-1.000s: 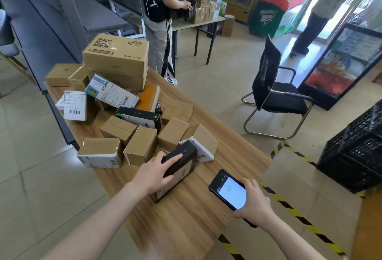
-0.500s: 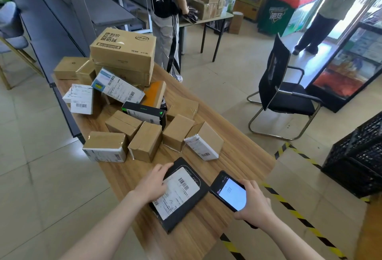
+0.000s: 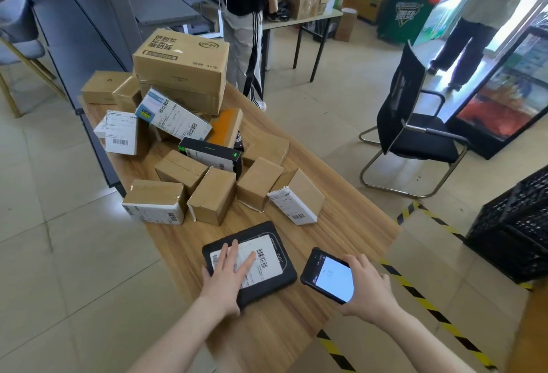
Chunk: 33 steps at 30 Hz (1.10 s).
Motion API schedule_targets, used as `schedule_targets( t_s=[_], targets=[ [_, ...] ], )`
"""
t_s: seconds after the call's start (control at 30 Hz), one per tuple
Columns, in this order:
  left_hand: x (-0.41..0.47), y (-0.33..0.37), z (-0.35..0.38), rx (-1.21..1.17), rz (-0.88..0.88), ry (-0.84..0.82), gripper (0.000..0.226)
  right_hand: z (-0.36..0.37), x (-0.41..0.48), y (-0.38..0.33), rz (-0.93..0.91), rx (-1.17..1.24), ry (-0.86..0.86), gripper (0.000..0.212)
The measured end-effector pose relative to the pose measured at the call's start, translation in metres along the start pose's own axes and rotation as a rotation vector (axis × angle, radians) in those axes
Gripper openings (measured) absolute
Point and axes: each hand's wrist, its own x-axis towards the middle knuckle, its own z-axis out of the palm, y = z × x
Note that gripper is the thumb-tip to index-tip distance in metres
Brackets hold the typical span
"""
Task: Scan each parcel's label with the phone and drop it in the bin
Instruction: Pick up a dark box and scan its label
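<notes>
Table (image 3: 281,328), wood: brown boxes (image 3: 213,194) heaped at its far left end, likely unscanned.
Left hand (image 3: 226,277): fingers straight and spread, pressed flat on the black parcel (image 3: 267,294), which lies label-up at the table's near edge. The palm covers part of the label (image 3: 264,263); the barcode shows.
Phone (image 3: 332,277): just right of the parcel, screen lit.
Right hand (image 3: 370,289): fingers curled round the phone's edge.
Crate (image 3: 516,230): black, on the floor, well right.
Step, as judged: scan. Next: phone over the barcode, then parcel to crate.
</notes>
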Motion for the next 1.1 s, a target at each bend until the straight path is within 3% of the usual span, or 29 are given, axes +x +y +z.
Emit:
schedule_targets(
  t_s=[0.23,0.4,0.47,1.1],
  targets=[
    [0.002,-0.048,-0.011,0.144,0.167,0.027,0.109,0.001,0.006,-0.017,-0.089,-0.17,-0.036,0.093],
    [-0.005,-0.04,-0.001,-0.283,-0.039,0.195,0.108,0.005,0.011,-0.032,-0.112,-0.208,-0.07,0.089],
    [-0.005,-0.038,0.003,-0.343,-0.102,0.244,0.104,0.005,0.013,-0.037,-0.115,-0.223,-0.091,0.09],
    [-0.003,-0.048,0.009,-0.347,-0.073,0.251,0.103,0.001,0.017,-0.057,-0.025,-0.26,-0.166,0.093]
  ],
)
